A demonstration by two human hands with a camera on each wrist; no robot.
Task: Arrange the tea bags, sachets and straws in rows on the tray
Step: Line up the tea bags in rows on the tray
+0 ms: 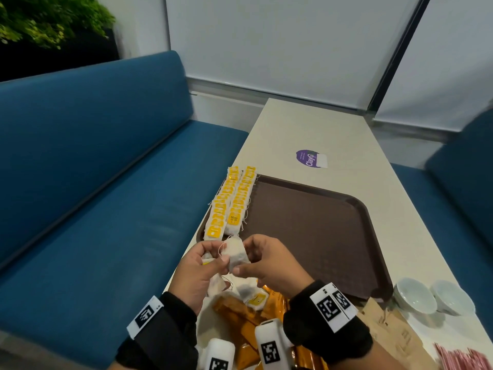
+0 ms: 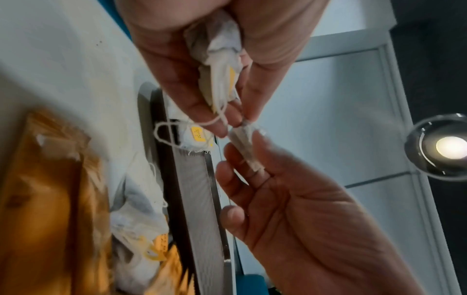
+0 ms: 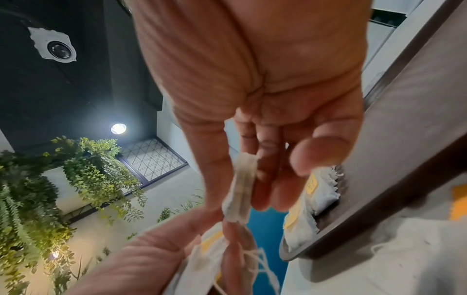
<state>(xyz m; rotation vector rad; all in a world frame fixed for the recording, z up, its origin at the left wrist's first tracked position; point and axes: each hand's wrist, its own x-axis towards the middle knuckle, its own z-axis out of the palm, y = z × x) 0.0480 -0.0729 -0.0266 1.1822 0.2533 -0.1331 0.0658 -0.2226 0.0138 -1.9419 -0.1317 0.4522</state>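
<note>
head looks down; wrist views upward, sharing both hands [image 1: 234,265].

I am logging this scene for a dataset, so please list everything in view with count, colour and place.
brown plastic tray: one, brown, on the table.
white tea bags with yellow tags in rows: two rows, count unclear, along the tray's left edge.
white tea bag held between the hands: one, white, above the tray's near edge.
loose tea bags: several, white and yellow, under the hands.
orange sachets: several, orange, near table edge.
white bowls: two, right of the tray.
red-striped straws: bundle, bottom right.
purple sticker: one, beyond the tray.
blue bench seat: left.
left hand: holds several bags.
right hand: pinches the held bag.
</note>
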